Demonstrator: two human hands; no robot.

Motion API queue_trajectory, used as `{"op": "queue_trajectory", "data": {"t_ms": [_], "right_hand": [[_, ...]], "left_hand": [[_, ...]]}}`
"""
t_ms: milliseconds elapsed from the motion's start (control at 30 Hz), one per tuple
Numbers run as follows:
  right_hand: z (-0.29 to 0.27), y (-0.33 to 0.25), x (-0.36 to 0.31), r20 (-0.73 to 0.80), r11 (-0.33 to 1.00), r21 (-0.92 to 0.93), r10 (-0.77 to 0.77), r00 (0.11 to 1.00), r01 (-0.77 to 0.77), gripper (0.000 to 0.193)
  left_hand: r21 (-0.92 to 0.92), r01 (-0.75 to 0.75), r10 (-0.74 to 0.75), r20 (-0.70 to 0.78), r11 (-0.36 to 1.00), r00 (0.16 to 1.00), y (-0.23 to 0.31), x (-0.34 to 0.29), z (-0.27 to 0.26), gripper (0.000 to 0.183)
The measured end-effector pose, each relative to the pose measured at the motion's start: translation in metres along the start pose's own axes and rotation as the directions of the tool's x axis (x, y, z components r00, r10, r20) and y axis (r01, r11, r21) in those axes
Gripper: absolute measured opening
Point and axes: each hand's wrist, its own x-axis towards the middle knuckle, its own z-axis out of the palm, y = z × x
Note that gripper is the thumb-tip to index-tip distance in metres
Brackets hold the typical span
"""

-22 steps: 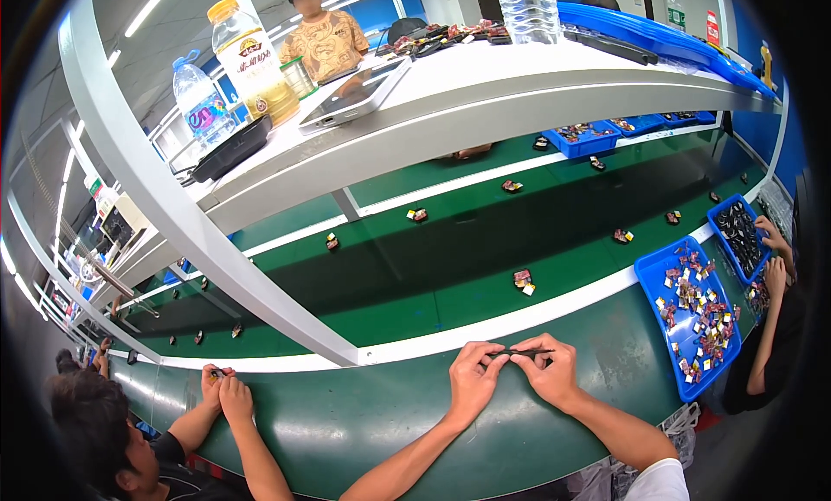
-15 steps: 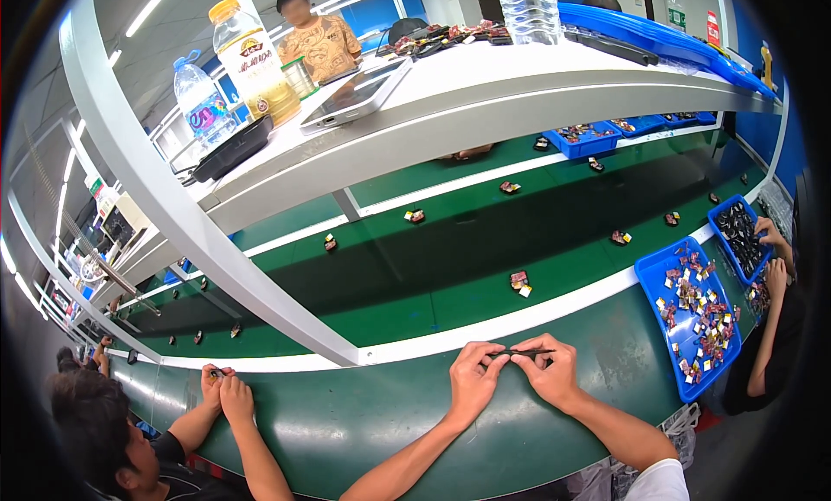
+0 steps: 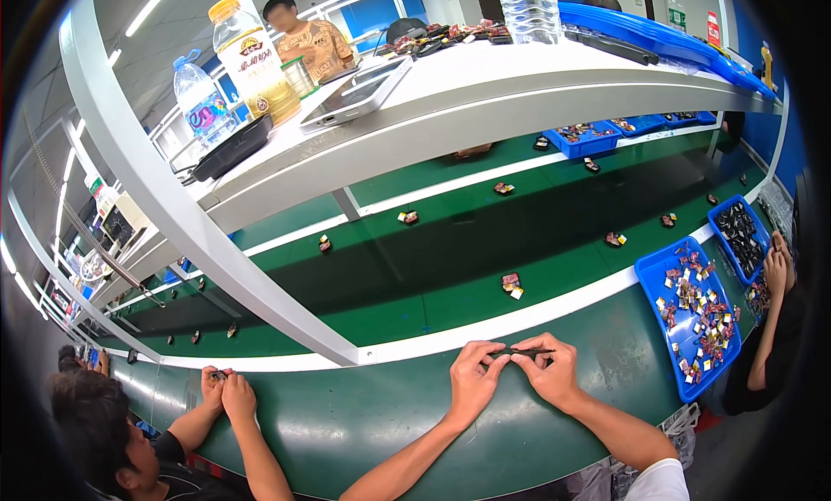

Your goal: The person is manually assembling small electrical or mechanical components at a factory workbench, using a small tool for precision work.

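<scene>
Over the green worktop [image 3: 372,423], my left hand [image 3: 474,380] and my right hand [image 3: 550,373] meet with fingertips almost touching. Both are closed in a pinch on a thin black part [image 3: 521,352], which lies level between them. One slim end of it pokes out past the right fingers. Its exact kind is too small to make out, and the fingertips cover much of it. Closest to my right hand is a blue tray [image 3: 645,272] of small red, yellow and white pieces.
Beyond the worktop a green conveyor belt [image 3: 415,306] carries small assemblies [image 3: 512,285]. A white post [image 3: 234,267] and a shelf [image 3: 363,138] with bottles and a phone stand ahead. Co-workers sit left and right; a second blue tray [image 3: 738,233] holds black parts.
Assemblies on the near part of the belt have shifted slightly left. My hands have hardly moved. The right co-worker's hand has drawn back from the tray of black parts.
</scene>
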Motion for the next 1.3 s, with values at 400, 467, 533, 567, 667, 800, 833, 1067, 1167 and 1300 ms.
{"op": "queue_trajectory", "data": {"t_ms": [400, 467, 533, 567, 667, 800, 833, 1067, 1167, 1300], "right_hand": [[0.0004, 0.0024, -0.0004, -0.006, 1.0, -0.007, -0.01, 1.0, 0.01, 0.016], [0.0005, -0.0004, 0.0001, -0.006, 1.0, -0.007, -0.013, 1.0, 0.013, 0.016], [0.0005, -0.0012, 0.0004, -0.007, 1.0, -0.008, -0.016, 1.0, 0.016, 0.016], [0.0006, -0.0008, 0.0003, -0.008, 1.0, -0.005, -0.012, 1.0, 0.012, 0.016], [0.0006, 0.001, -0.0002, -0.006, 1.0, -0.005, -0.005, 1.0, 0.005, 0.016], [0.0015, 0.0007, -0.0004, -0.009, 1.0, 0.002, -0.004, 1.0, 0.004, 0.016], [0.0014, 0.0002, -0.0004, -0.009, 1.0, 0.002, -0.005, 1.0, 0.005, 0.016], [-0.0003, 0.0001, -0.0001, -0.005, 1.0, -0.005, 0.007, 1.0, -0.007, 0.017], [-0.0012, -0.0033, 0.0005, 0.012, 1.0, -0.01, 0.004, 1.0, -0.004, 0.016], [-0.0025, -0.0017, -0.0002, 0.013, 1.0, 0.002, 0.005, 1.0, -0.005, 0.015]], "left_hand": [[-0.001, -0.007, 0.007, -0.017, 1.0, 1.0, -0.0004, -0.0009, 0.0007, 0.019], [0.005, -0.008, 0.008, -0.019, 1.0, 1.0, -0.0007, -0.0012, 0.0005, 0.019], [0.009, -0.009, 0.01, -0.021, 1.0, 1.0, -0.0003, -0.001, 0.0007, 0.019], [0.009, -0.007, 0.007, -0.023, 1.0, 1.0, 0.0006, -0.001, 0.0008, 0.019], [0.007, -0.008, 0.008, -0.023, 1.0, 1.0, 0.0003, -0.0008, 0.0006, 0.019], [0.008, 0.002, -0.002, -0.019, 1.0, 1.0, 0.0021, -0.0008, -0.0004, 0.019], [0.008, 0.001, -0.001, -0.019, 1.0, 1.0, 0.0015, -0.0009, -0.0005, 0.019], [-0.015, -0.002, 0.002, -0.01, 1.0, 1.0, 0.0009, -0.0005, 0.0011, 0.022], [-0.023, 0.005, -0.006, -0.009, 1.0, 1.0, 0.0012, -0.0011, -0.0006, 0.026], [-0.022, 0.004, -0.004, 0.002, 1.0, 1.0, 0.0052, -0.001, 0.0006, 0.027]]}}
